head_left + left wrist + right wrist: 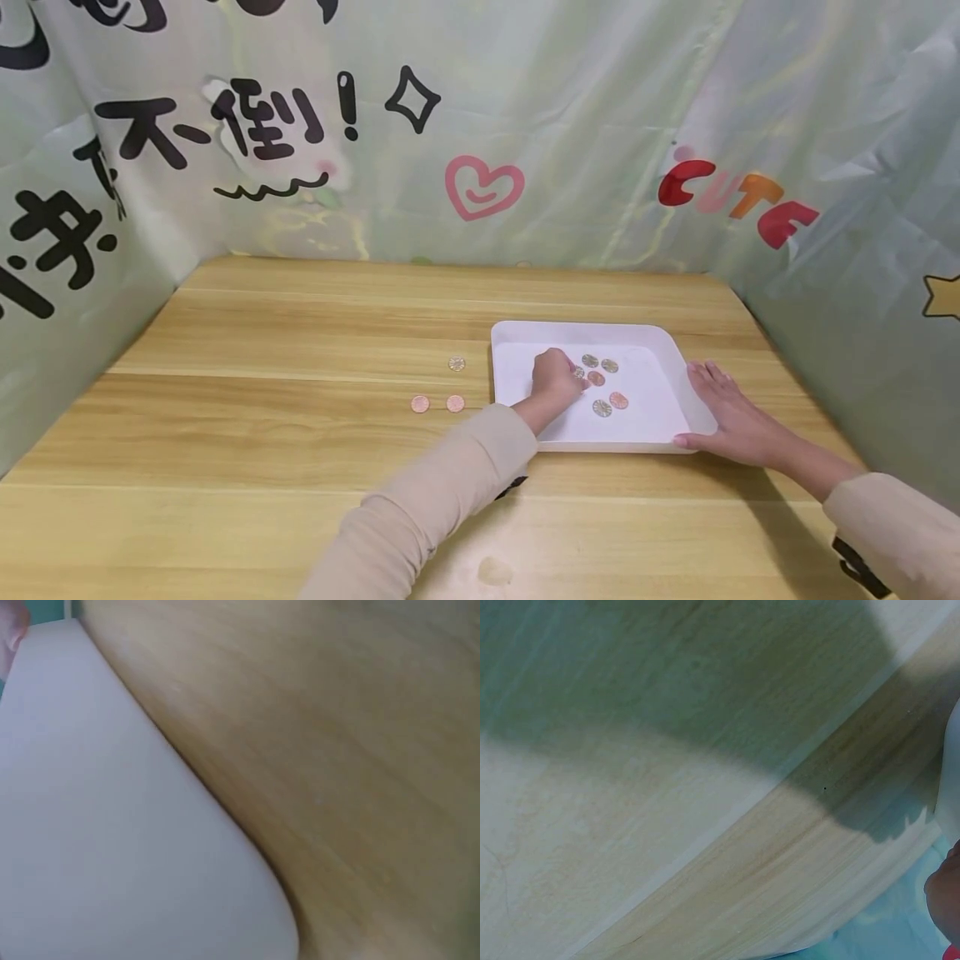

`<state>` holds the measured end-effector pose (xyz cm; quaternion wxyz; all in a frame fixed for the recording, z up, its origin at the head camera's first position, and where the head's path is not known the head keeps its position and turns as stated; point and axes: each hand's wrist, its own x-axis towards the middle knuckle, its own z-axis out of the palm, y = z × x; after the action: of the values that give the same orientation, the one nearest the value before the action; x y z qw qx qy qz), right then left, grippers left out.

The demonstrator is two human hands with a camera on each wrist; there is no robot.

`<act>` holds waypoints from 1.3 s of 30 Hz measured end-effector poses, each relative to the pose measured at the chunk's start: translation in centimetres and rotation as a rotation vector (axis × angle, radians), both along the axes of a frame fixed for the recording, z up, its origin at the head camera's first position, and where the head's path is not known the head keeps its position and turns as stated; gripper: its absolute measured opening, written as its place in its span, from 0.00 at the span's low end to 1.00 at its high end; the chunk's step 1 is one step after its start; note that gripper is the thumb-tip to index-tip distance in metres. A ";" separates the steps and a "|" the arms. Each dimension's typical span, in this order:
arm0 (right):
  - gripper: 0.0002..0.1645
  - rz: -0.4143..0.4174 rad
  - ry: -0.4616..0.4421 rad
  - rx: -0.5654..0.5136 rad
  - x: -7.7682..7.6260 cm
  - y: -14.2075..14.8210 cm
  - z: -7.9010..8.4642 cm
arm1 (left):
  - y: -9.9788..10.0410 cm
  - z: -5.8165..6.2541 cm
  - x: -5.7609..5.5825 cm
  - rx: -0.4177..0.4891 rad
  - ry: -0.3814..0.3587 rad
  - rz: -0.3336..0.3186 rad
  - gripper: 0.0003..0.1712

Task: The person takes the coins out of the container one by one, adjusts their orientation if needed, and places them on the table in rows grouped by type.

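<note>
I see L hand [556, 375] curled by coins [596, 378] in white tray [652, 417], pinch can't tell, R hand [733, 418] w/ extended fingers at tray's side; I'd lift 1 coin by edge, tray steady.

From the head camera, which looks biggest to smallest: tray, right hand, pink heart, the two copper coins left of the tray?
Tray
Right hand
Pink heart
Left coin and right coin: look alike

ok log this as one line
left hand: over white rectangular tray, at silver round coin, grip unclear | right hand: on tray's right edge | copper and silver round coins: on pale wooden table, left of tray
</note>
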<state>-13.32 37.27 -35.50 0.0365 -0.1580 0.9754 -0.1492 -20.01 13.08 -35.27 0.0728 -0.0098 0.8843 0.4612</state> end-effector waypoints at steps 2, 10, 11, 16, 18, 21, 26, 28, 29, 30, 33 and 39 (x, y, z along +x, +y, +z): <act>0.64 0.002 0.005 -0.001 0.0 0.0 -0.1 | 0.1 -0.3 0.0 -0.069 -0.002 0.001 0.15; 0.65 0.000 0.000 -0.008 0.1 -0.1 0.0 | 0.2 -1.0 0.0 -0.164 0.047 -0.033 0.11; 0.65 0.000 0.001 -0.009 0.1 -0.1 0.0 | 0.2 -1.0 0.0 -0.170 0.047 -0.038 0.10; 0.65 0.005 0.006 -0.009 0.0 0.0 0.0 | 0.1 -0.9 0.0 -0.207 0.040 -0.052 0.11; 0.65 0.006 0.010 -0.007 0.0 0.0 0.0 | 0.0 -0.9 0.0 -0.217 0.042 -0.052 0.09; 0.64 0.009 0.017 -0.005 0.0 0.0 -0.1 | -0.2 -0.9 -0.1 -0.222 0.048 -0.048 0.07; 0.64 0.014 0.019 -0.005 -0.1 0.1 -0.1 | -0.6 -0.6 -0.2 -0.180 0.022 -0.070 0.05; 0.64 0.014 0.017 -0.006 -0.1 0.1 -0.1 | -0.8 -0.6 -0.2 -0.169 0.014 -0.074 0.04; 0.64 0.014 0.015 -0.008 0.0 0.1 -0.1 | -0.9 -0.5 -0.2 -0.163 0.006 -0.072 0.03; 0.64 0.014 0.014 -0.008 0.0 0.1 -0.1 | -1.1 -0.5 -0.3 -0.151 -0.004 -0.072 0.03; 0.64 0.015 0.015 -0.006 0.0 0.1 -0.1 | -1.4 -0.2 -0.4 -0.120 -0.023 -0.071 0.02; 0.64 0.015 0.012 -0.004 0.0 0.1 -0.1 | -2.3 0.9 -0.4 -0.063 -0.049 -0.115 0.08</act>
<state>-13.35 37.34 -35.56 0.0314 -0.1661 0.9741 -0.1501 -20.39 10.79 -34.37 0.1207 0.0273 0.8955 0.4276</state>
